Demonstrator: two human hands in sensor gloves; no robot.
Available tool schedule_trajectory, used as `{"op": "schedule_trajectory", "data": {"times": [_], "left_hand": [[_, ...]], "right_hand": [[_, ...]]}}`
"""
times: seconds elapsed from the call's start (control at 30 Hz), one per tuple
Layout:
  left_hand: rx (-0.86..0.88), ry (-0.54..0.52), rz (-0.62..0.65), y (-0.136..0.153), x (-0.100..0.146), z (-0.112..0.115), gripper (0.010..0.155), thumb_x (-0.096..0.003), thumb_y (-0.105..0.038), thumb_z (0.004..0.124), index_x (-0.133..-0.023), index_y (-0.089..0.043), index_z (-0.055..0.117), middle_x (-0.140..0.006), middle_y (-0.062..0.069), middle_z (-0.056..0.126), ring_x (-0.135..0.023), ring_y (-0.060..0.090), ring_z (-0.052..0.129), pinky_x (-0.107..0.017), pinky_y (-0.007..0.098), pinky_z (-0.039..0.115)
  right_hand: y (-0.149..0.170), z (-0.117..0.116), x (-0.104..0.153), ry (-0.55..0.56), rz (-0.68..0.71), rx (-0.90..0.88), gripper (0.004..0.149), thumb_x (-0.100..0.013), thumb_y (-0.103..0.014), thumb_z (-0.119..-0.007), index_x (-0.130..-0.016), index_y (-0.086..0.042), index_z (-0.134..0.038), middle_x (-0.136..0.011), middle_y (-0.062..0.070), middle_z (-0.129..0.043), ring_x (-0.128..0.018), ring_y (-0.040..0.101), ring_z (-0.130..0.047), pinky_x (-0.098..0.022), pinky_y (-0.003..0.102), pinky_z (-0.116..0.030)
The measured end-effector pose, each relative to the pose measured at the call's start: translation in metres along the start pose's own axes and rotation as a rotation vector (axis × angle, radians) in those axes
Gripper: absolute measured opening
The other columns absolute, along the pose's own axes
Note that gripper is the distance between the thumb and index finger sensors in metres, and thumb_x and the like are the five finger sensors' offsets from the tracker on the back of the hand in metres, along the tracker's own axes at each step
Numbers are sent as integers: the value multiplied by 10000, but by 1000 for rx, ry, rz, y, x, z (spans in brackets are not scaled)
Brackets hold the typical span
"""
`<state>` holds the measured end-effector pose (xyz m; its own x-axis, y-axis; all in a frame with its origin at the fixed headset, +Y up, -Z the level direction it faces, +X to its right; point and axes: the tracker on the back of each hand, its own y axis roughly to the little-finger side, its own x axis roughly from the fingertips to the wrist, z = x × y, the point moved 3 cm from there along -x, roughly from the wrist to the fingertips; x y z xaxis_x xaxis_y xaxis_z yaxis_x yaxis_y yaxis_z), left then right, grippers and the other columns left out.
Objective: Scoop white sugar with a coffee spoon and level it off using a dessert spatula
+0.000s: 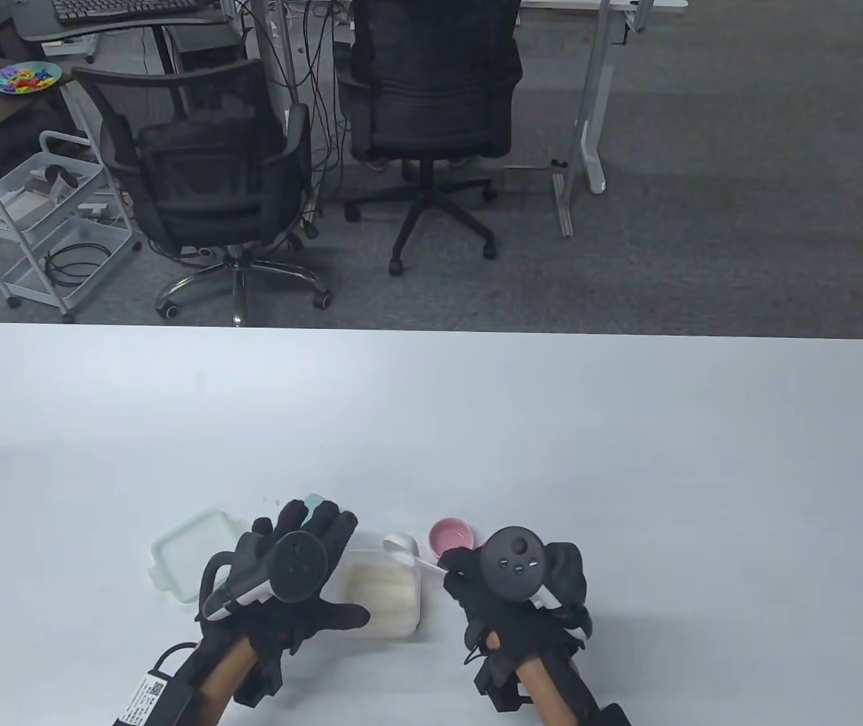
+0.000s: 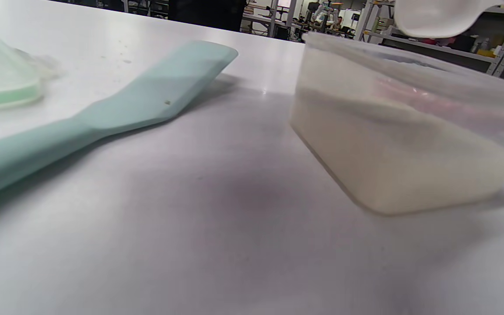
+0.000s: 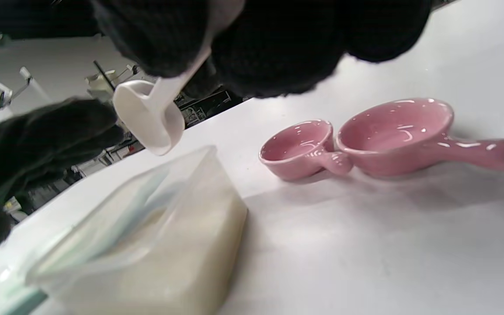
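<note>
A clear tub of white sugar [image 1: 382, 597] stands open near the table's front edge; it also shows in the left wrist view [image 2: 400, 131] and the right wrist view [image 3: 147, 245]. My right hand [image 1: 454, 566] pinches the handle of the white coffee spoon [image 1: 401, 544], holding its bowl [image 3: 151, 116] just above the tub's far right corner. I cannot tell what is in the spoon. The pale teal dessert spatula [image 2: 147, 100] lies flat on the table left of the tub. My left hand [image 1: 318, 560] hovers over the spatula with fingers spread; only the spatula's tip [image 1: 315, 501] shows past them.
The tub's green-rimmed lid [image 1: 189, 560] lies to the left of my left hand. Two small pink handled dishes [image 3: 300, 148] [image 3: 400, 131] sit just right of the tub, one showing in the table view [image 1: 452, 535]. The white table [image 1: 628, 454] stretches beyond.
</note>
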<state>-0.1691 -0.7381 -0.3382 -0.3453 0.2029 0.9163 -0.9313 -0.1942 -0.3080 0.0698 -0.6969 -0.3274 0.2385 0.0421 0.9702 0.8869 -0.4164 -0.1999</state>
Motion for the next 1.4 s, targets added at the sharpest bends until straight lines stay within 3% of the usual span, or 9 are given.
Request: {"op": "schedule_trajectory", "data": {"times": [0.13, 0.27, 0.47, 0.63, 0.97, 1.2, 1.4], "left_hand": [[-72, 61, 11, -16, -7, 13, 1106, -222, -834, 745, -1123, -457, 226, -1272, -126, 347, -1220, 397, 297, -807, 697, 261], [-142, 57, 4, -22, -9, 12, 1065, -222, -816, 765, -1125, -446, 335, -1264, -114, 375, -1216, 337, 395, -823, 671, 323], [-127, 77, -2, -22, -10, 14, 1059, -232, -808, 766, -1123, -451, 319, -1265, -112, 352, -1210, 349, 397, -817, 673, 328], [-130, 82, -5, -22, -9, 14, 1063, -233, -811, 761, -1124, -452, 305, -1267, -112, 340, -1208, 367, 388, -815, 676, 323], [-131, 92, -9, -22, -10, 14, 1062, -239, -815, 752, -1123, -455, 285, -1269, -113, 321, -1204, 380, 385, -815, 675, 317], [-123, 101, -11, -21, -10, 15, 1060, -243, -814, 749, -1121, -460, 271, -1271, -112, 304, -1203, 386, 382, -813, 678, 315], [-117, 99, -10, -21, -10, 15, 1065, -237, -813, 748, -1119, -461, 266, -1271, -110, 301, -1203, 381, 386, -814, 675, 318]], "right_hand": [[-15, -2, 5, 41, 18, 159, 445, -460, -308, -887, -900, -241, -873, -729, 119, -946, -422, 222, -955, -530, 497, -771], [-23, -5, 7, 54, 45, 213, 441, -458, -306, -894, -894, -241, -882, -738, 120, -943, -435, 230, -949, -539, 504, -761], [-36, -23, 7, 60, 63, 382, 438, -466, -309, -881, -898, -241, -874, -738, 108, -944, -436, 225, -948, -548, 500, -759], [-41, -31, 7, 34, 87, 391, 438, -465, -308, -875, -896, -228, -876, -708, 95, -966, -412, 220, -955, -535, 494, -770], [-25, -29, 0, -66, 34, 231, 450, -483, -298, -828, -896, -122, -864, -612, 69, -1000, -333, 186, -955, -487, 469, -801], [20, -19, -7, -204, -119, -203, 456, -497, -282, -814, -902, -77, -854, -583, 89, -995, -307, 190, -934, -466, 477, -792], [27, -18, -8, -225, -129, -257, 456, -500, -282, -814, -904, -74, -853, -588, 92, -992, -312, 191, -934, -469, 478, -789]]}}
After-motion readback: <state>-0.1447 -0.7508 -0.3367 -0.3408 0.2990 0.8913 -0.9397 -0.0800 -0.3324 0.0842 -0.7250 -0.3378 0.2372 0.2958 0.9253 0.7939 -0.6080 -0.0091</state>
